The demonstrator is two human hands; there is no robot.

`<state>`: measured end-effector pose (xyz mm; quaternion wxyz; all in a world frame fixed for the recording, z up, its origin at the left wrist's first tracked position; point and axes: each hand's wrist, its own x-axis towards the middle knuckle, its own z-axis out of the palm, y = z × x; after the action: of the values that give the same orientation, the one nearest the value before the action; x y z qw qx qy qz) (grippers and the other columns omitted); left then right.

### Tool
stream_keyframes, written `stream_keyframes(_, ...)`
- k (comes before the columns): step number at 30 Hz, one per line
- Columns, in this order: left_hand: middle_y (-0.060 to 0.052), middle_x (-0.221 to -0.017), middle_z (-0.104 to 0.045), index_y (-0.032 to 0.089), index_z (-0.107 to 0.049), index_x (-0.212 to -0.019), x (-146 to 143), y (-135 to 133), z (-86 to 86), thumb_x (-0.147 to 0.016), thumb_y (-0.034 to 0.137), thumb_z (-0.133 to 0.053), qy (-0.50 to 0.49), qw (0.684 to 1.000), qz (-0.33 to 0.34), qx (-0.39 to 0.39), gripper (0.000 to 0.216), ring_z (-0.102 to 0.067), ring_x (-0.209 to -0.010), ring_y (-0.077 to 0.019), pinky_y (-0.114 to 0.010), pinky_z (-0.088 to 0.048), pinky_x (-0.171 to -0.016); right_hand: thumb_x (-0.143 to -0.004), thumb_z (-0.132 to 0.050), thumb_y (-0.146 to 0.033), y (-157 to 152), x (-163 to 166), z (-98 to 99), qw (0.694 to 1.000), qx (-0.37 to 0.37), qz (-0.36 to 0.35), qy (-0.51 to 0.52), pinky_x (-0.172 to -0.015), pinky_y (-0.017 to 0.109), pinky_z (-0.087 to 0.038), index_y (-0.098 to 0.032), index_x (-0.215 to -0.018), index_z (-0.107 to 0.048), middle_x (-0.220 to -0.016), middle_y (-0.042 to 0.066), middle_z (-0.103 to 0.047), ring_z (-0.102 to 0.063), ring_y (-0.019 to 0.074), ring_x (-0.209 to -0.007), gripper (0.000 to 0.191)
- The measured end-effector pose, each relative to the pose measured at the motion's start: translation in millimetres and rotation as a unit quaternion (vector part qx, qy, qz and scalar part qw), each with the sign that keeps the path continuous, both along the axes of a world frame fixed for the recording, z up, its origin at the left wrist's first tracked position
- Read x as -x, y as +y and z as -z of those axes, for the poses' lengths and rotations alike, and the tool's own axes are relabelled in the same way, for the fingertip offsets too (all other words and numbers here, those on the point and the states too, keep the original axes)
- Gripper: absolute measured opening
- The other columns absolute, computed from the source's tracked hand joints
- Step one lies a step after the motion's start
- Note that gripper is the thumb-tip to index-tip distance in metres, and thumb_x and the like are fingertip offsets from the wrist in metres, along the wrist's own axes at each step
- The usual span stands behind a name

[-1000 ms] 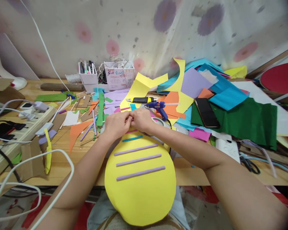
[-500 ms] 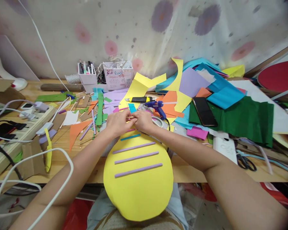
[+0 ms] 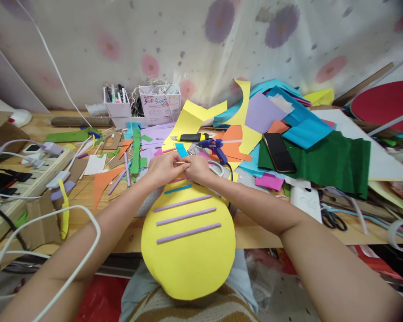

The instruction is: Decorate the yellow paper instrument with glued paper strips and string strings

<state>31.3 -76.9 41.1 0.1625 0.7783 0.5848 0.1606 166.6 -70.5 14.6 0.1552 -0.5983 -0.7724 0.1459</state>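
My left hand (image 3: 164,170) and my right hand (image 3: 199,168) meet above the narrow top of a yellow paper shape (image 3: 188,264). Both are closed, fingertips pinching around a thin light wooden stick (image 3: 179,162). A short blue paper strip (image 3: 181,150) juts out just beyond the fingertips; whether it is gripped too is hidden. On the yellow shape lie purple paper rods (image 3: 189,233), a blue rod (image 3: 177,189) and a partly covered pink one (image 3: 175,180). The shape's rounded lower end overhangs the table edge above my lap.
Beyond my hands lie a yellow utility knife (image 3: 190,137) and a blue glue gun (image 3: 218,150). A phone (image 3: 278,152) rests on dark green paper (image 3: 332,165) at right, with scissors (image 3: 334,220) nearer. A power strip (image 3: 42,190) and looping white cable (image 3: 96,223) occupy the left.
The view has shifted slightly, so the scene sits a little further left. Both hands keep their pinch at the stick, with only slight finger movement.
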Motion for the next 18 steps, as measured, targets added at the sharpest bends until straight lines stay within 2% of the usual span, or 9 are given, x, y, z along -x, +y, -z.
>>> stream_keyframes(5,-0.001,-0.073,-0.066,0.021,-0.06,-0.075,5.4,-1.2,1.9,-0.073,0.05,-0.056,-0.031,1.0,0.002,-0.003,0.029,-0.06,-0.071,-0.0199,-0.028,-0.034,-0.058,-0.077,-0.047,-0.026,-3.0,1.8,1.6,0.999,0.003,-0.012,0.041,-0.057,0.025,-0.03,-0.021,-0.086,-0.07,-0.077,0.003,-0.068,-0.056,0.017,-0.07,0.025)
stream_keyframes(9,0.0,-0.063,-0.06,0.02,-0.056,-0.067,5.3,-2.6,0.9,-0.068,0.045,-0.061,-0.081,0.997,-0.008,0.011,0.026,-0.054,-0.063,-0.0175,-0.027,-0.031,-0.056,-0.073,-0.048,-0.023,-5.0,4.9,1.7,0.997,-0.005,-0.014,0.07,-0.055,0.025,-0.028,-0.019,-0.074,-0.067,-0.067,0.002,-0.062,-0.051,0.0153,-0.064,0.019)
stream_keyframes(14,0.005,-0.052,-0.037,0.019,-0.039,-0.061,1.9,4.4,1.7,-0.068,0.037,-0.063,-0.284,0.958,0.003,0.03,0.031,-0.038,-0.052,-0.0098,-0.023,-0.029,-0.052,-0.07,-0.044,-0.019,2.8,8.0,-10.9,0.979,-0.038,0.004,0.2,-0.052,0.023,-0.024,-0.018,-0.057,-0.046,-0.054,-0.004,-0.04,-0.036,0.0102,-0.055,0.013)
stream_keyframes(18,0.009,-0.052,-0.025,0.019,-0.034,-0.066,11.6,13.4,5.2,-0.058,0.034,-0.073,-0.349,0.936,0.01,0.046,0.042,-0.025,-0.048,-0.0056,-0.02,-0.025,-0.049,-0.065,-0.046,-0.017,13.6,-0.1,-19.5,0.97,-0.059,-0.003,0.234,-0.052,0.024,-0.018,-0.02,-0.056,-0.029,-0.054,-0.006,-0.027,-0.026,0.0085,-0.053,0.019)
